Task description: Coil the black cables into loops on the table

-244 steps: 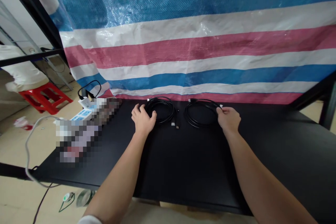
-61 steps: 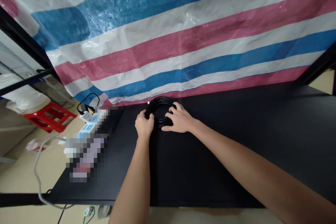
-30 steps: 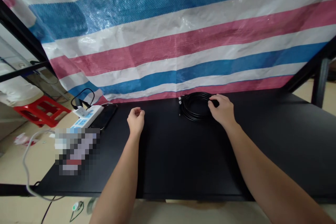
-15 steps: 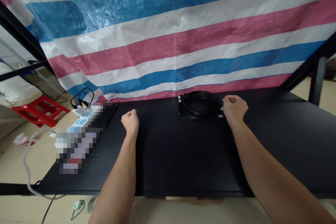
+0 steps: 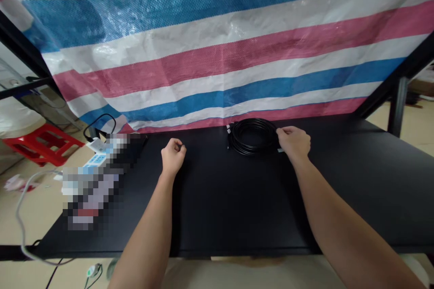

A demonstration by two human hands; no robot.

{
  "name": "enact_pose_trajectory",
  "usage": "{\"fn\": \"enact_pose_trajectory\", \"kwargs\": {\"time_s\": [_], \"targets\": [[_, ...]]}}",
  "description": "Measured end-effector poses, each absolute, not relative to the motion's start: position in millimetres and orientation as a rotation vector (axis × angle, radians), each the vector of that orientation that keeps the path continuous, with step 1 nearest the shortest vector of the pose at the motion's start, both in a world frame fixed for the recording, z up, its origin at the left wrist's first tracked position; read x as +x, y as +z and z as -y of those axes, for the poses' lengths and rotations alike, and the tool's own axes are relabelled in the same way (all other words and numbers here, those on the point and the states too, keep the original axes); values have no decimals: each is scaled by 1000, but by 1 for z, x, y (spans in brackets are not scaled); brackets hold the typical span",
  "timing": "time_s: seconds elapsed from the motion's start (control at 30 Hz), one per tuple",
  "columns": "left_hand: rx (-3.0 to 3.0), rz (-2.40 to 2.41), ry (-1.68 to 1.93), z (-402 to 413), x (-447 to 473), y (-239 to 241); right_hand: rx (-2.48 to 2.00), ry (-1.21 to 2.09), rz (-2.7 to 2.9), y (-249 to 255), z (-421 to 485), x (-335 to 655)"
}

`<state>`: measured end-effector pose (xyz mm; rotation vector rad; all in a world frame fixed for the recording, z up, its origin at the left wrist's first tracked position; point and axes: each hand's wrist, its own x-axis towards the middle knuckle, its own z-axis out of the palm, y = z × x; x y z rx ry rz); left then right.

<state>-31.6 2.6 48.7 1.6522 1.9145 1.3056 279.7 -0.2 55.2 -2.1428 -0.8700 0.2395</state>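
A coil of black cable [image 5: 255,148] lies on the black tabletop [image 5: 237,198] close to the hanging cloth, with light-coloured connector ends or tags on its left and right sides. At the coil's right edge is my right hand [image 5: 294,143], closed, its thumb and fingertips pinched against the cable. The exact grip is partly hidden by the hand itself. My left hand [image 5: 172,156] hovers over the table to the left of the coil, fingers curled in, and nothing shows in it.
A striped plastic cloth [image 5: 220,58] hangs behind the table. On the left edge sit a white power strip [image 5: 96,159] with a plugged-in adapter [image 5: 96,144] and a blurred-out item [image 5: 98,196]. Beyond stands a red stool [image 5: 44,144]. Dark frame posts [image 5: 397,106] flank the table.
My right hand has moved slightly left, its fingertips now against the coil's edge. My left hand has turned and shifted a little right. The view has shifted slightly; the coil stays put.
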Motion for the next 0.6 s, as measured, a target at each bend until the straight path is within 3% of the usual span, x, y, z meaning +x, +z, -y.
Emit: {"fn": "enact_pose_trajectory", "kwargs": {"time_s": [0.3, 0.47, 0.6], "targets": [[1683, -1885, 1255, -4, -30, 48, -2074, 277, 1016, 42, -7, 290], [1687, -1851, 1273, -4, -26, 44, -1652, 374, 952, 35, -14, 291], [1767, -1758, 1313, -4, -20, 37, -1232, 727, 810, 36, -13, 283]]}}
